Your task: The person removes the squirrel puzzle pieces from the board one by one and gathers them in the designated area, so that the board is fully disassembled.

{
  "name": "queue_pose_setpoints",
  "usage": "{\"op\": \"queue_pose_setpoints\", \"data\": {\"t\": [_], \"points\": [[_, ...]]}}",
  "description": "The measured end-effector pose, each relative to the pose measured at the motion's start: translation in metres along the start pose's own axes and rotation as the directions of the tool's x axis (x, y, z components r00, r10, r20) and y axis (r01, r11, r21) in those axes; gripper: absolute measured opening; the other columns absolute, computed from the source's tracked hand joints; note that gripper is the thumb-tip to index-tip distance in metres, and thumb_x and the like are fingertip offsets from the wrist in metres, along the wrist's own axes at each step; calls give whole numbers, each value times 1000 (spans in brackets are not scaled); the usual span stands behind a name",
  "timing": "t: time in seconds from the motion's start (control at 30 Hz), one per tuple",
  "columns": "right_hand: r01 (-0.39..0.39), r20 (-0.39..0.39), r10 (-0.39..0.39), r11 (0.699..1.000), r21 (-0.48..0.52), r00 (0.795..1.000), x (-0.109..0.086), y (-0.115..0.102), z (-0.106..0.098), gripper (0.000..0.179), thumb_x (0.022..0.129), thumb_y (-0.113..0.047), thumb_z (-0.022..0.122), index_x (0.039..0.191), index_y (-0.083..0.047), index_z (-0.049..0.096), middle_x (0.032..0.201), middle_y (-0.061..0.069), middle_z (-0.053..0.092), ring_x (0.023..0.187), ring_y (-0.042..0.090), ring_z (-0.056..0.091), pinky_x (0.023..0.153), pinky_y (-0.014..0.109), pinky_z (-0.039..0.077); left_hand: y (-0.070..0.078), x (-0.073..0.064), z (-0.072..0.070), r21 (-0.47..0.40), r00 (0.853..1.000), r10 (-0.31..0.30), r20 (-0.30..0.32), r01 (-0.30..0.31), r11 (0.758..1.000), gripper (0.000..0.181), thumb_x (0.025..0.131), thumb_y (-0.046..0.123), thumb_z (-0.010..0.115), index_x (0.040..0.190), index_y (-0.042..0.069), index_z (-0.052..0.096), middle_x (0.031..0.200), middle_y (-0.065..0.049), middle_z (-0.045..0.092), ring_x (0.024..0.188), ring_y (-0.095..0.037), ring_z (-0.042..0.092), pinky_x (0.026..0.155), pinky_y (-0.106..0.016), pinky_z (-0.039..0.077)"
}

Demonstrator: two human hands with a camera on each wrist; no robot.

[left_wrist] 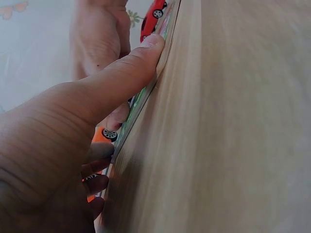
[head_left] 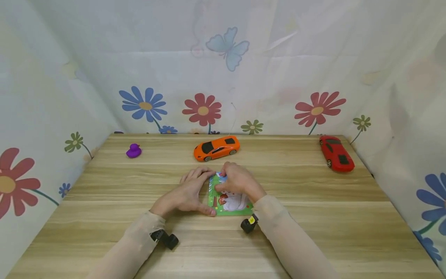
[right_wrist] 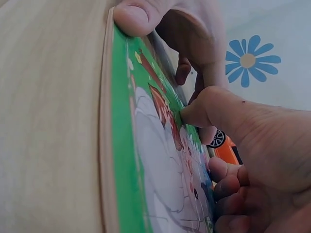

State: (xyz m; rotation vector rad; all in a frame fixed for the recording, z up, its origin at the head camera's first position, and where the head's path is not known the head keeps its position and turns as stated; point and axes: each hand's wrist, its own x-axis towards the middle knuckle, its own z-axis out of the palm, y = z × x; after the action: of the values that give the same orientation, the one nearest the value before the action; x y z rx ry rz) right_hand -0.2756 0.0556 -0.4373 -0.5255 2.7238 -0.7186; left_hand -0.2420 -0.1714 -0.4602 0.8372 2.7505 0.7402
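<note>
A picture jigsaw puzzle (head_left: 237,205) with a green border and a white cartoon animal lies flat on the table. My left hand (head_left: 189,193) spans its left side, thumb on the near-left corner and fingertips at the far-left one. The right hand (head_left: 238,180) is over the puzzle's upper part. In the right wrist view, the right thumb (right_wrist: 197,110) touches the picture, while the other fingers curl by the far edge. Whether a loose piece sits beneath them is hidden. In the left wrist view, the puzzle appears almost edge-on beneath the left thumb (left_wrist: 138,60).
Beyond the puzzle stands an orange toy car (head_left: 216,148). A purple toy duck (head_left: 134,150) sits at the far left, and a red toy car (head_left: 336,153) at the far right. Flower-printed curtains (head_left: 244,89) enclose the back and sides of the wooden table (head_left: 331,217).
</note>
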Motion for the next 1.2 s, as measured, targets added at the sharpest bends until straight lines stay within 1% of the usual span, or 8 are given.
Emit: {"op": "queue_pose_setpoints", "data": {"t": [0.13,0.3,0.43,0.73,0.97,1.07,1.1,1.2], "points": [[-10,0,10,1000,-9,1000,-2,-2,-1,50,91,-36,90,125,-7,67,113,5,66,95,23,62,90,39,55,-1,0,0,3,1000,-6,2,6,1000,136,67,71,100,172,11,38,174,-10,33,157,-36,31,129,-69,23],[14,-34,-13,999,44,999,-2,3,2,50,89,-36,91,122,-9,64,112,6,68,96,23,62,90,39,55,-1,0,0,4,1000,-7,4,7,1000,137,67,72,100,172,12,38,174,-10,34,158,-36,31,129,-68,23],[14,-36,-12,998,64,999,-2,2,0,47,89,-33,94,119,-10,66,113,6,70,99,23,63,95,40,55,-1,0,0,3,1000,-5,5,4,1000,137,66,72,100,172,11,38,174,-10,34,157,-36,32,128,-68,23],[14,-20,-13,999,36,1000,-2,-1,-3,48,90,-34,94,121,-8,68,114,6,69,99,23,62,97,39,55,-1,1,1,-1,1000,2,0,-2,1000,136,67,70,101,172,11,38,173,-10,34,158,-37,31,128,-69,22],[9,-11,-9,1000,-4,1000,2,2,-1,44,89,-39,92,115,-11,69,108,3,67,94,21,60,88,37,53,-2,2,1,10,1000,-2,-9,2,1000,135,66,71,101,171,12,40,173,-10,35,158,-38,31,126,-69,25],[0,-28,1,1000,21,1000,0,2,0,47,88,-39,94,116,-12,68,110,3,68,95,21,61,88,38,53,-2,2,1,13,1000,-3,-9,3,1000,135,66,72,100,171,12,40,173,-10,35,158,-38,31,125,-69,26],[-18,-26,19,999,35,999,-3,-2,-3,47,88,-36,95,117,-11,68,111,4,69,97,22,62,91,39,54,-2,2,1,12,1000,-1,-8,1,1000,135,66,72,100,171,12,40,173,-10,35,158,-38,31,126,-69,25],[-15,-50,19,997,72,999,-2,1,-2,49,86,-35,98,115,-10,67,111,5,71,97,22,63,91,39,55,-2,2,1,7,1000,1,-7,-1,1000,135,66,72,100,172,12,40,173,-9,35,158,-38,31,127,-70,24]]}}
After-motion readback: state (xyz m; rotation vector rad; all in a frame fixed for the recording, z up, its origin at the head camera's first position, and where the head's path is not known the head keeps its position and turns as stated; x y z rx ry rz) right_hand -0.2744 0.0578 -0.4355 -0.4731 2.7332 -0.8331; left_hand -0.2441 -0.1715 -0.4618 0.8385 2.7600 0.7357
